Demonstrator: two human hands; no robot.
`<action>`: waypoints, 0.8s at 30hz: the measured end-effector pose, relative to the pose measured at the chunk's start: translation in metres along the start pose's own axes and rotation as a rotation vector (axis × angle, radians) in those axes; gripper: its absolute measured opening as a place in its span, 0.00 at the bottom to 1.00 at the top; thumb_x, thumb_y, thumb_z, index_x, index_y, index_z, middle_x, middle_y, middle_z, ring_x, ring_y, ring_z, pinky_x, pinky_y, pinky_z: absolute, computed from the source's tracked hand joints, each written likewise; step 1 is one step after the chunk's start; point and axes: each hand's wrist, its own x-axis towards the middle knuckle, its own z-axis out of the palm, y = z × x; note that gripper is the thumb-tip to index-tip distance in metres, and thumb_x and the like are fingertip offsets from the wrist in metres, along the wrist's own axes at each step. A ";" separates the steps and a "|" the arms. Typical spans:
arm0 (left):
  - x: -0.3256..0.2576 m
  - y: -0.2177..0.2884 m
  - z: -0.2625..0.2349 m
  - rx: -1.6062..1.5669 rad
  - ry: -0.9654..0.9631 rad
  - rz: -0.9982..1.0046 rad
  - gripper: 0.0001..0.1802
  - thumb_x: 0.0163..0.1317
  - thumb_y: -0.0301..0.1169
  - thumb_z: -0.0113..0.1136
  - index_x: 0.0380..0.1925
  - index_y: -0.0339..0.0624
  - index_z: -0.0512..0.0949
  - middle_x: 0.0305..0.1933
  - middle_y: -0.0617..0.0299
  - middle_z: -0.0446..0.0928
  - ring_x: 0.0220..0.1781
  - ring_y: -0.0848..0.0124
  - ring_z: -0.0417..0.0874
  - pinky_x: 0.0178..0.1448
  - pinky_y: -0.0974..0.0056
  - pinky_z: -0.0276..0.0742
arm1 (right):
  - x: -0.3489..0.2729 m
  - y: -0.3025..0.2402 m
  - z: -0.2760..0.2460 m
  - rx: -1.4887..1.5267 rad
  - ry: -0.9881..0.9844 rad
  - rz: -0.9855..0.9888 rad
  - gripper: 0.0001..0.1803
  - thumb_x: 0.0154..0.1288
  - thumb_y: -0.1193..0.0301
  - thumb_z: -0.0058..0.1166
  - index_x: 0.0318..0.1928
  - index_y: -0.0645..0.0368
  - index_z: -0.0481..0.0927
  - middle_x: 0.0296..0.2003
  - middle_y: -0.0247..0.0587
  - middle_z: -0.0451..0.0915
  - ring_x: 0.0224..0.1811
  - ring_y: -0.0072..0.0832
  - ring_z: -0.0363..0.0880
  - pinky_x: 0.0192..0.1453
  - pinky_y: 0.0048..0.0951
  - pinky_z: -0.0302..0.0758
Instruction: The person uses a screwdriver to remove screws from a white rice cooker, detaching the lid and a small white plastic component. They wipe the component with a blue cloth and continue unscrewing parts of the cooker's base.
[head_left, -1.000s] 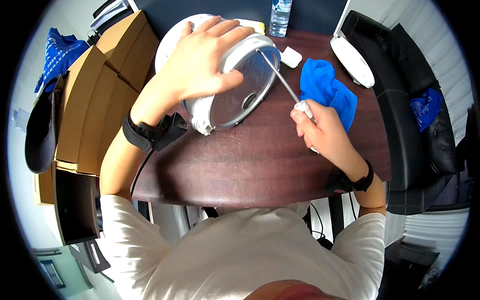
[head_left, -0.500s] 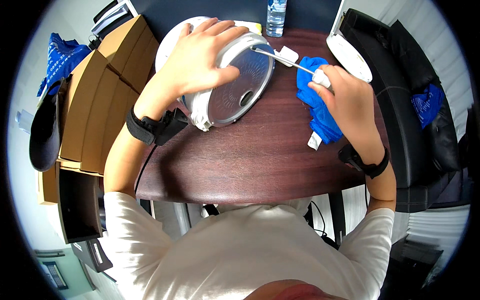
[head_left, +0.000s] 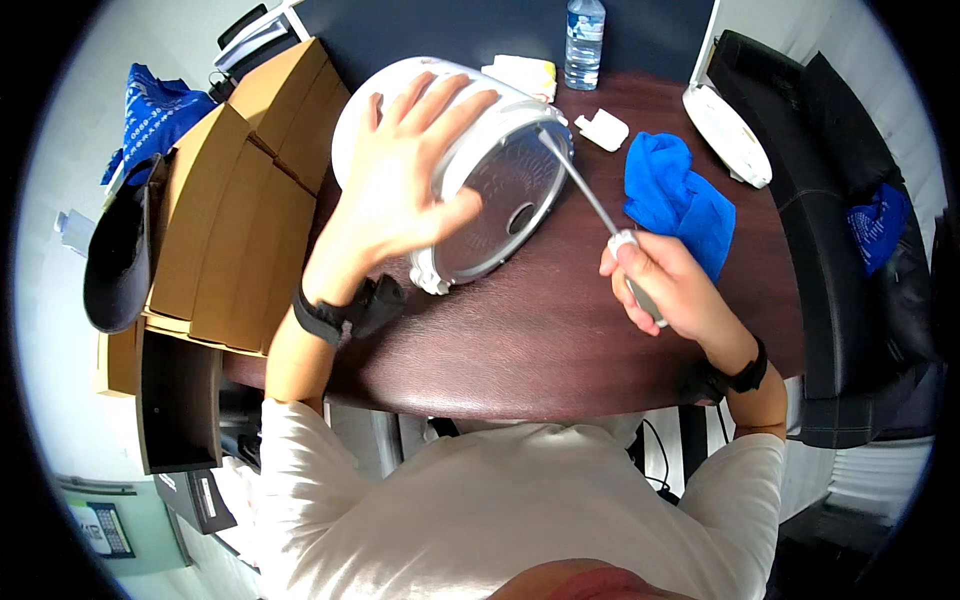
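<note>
A white rounded appliance point(head_left: 375, 105), something like a rice cooker, lies tilted on the table. Its round grey, see-through-looking face point(head_left: 490, 200) has a patterned surface and an oval hole, and is turned toward my right. Fingers spread, my left hand point(head_left: 405, 185) rests on the white body beside that face. My right hand point(head_left: 665, 285) is wrapped around the grey-and-white handle of a screwdriver point(head_left: 588, 192). The screwdriver's shaft slants up and leftward, its tip at the face's upper rim; whether it sits in a screw I cannot tell.
A crumpled blue cloth point(head_left: 675, 190) lies right of the screwdriver. Behind are a small white part point(head_left: 603, 130), a white-and-yellow packet point(head_left: 530, 72) and a water bottle point(head_left: 584, 45). A white oval cover point(head_left: 728, 135) is at the right edge. Cardboard boxes point(head_left: 235, 230) stand left, a black sofa point(head_left: 830, 250) right.
My right hand has come nearer to me with the screwdriver, whose shaft now slants more steeply, uncovering the blue cloth. My left hand stays on the appliance. The whole view has shifted slightly.
</note>
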 end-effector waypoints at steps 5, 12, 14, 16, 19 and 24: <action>-0.022 0.017 -0.007 0.040 0.020 -0.060 0.46 0.36 0.48 0.50 0.65 0.51 0.70 0.71 0.48 0.64 0.74 0.45 0.59 0.72 0.33 0.45 | -0.006 -0.003 0.016 0.024 -0.016 0.081 0.21 0.78 0.57 0.40 0.37 0.63 0.73 0.17 0.30 0.70 0.12 0.13 0.64 0.17 0.17 0.61; -0.025 0.029 -0.013 0.051 -0.013 -0.060 0.43 0.42 0.48 0.54 0.63 0.48 0.70 0.69 0.48 0.64 0.75 0.45 0.58 0.73 0.35 0.47 | -0.012 -0.009 0.016 -0.135 0.057 0.094 0.22 0.77 0.59 0.42 0.30 0.63 0.74 0.17 0.32 0.72 0.13 0.14 0.67 0.18 0.19 0.62; -0.021 0.029 -0.016 0.055 -0.027 -0.051 0.41 0.44 0.47 0.56 0.62 0.44 0.70 0.69 0.47 0.64 0.75 0.45 0.58 0.73 0.37 0.48 | -0.011 -0.009 0.015 -0.134 0.070 0.106 0.21 0.76 0.60 0.42 0.30 0.63 0.74 0.18 0.32 0.73 0.14 0.14 0.67 0.18 0.19 0.63; -0.017 0.028 -0.018 0.061 -0.043 -0.037 0.39 0.45 0.46 0.58 0.60 0.40 0.71 0.68 0.47 0.65 0.74 0.44 0.58 0.74 0.39 0.49 | -0.011 -0.010 0.015 -0.147 0.082 0.109 0.19 0.76 0.60 0.43 0.32 0.62 0.74 0.18 0.32 0.73 0.15 0.14 0.69 0.19 0.19 0.64; -0.015 0.027 -0.018 0.055 -0.018 0.019 0.39 0.45 0.43 0.60 0.59 0.36 0.69 0.68 0.48 0.66 0.74 0.45 0.59 0.74 0.39 0.49 | -0.009 -0.011 0.019 -0.159 0.087 0.083 0.17 0.76 0.63 0.42 0.33 0.62 0.74 0.19 0.31 0.73 0.18 0.15 0.71 0.20 0.19 0.66; -0.013 0.027 -0.015 0.005 -0.032 0.004 0.38 0.46 0.41 0.59 0.58 0.35 0.67 0.67 0.49 0.68 0.74 0.48 0.60 0.74 0.37 0.49 | 0.003 -0.009 0.018 -0.124 0.066 0.059 0.15 0.77 0.64 0.41 0.36 0.62 0.73 0.21 0.32 0.73 0.22 0.15 0.72 0.25 0.19 0.69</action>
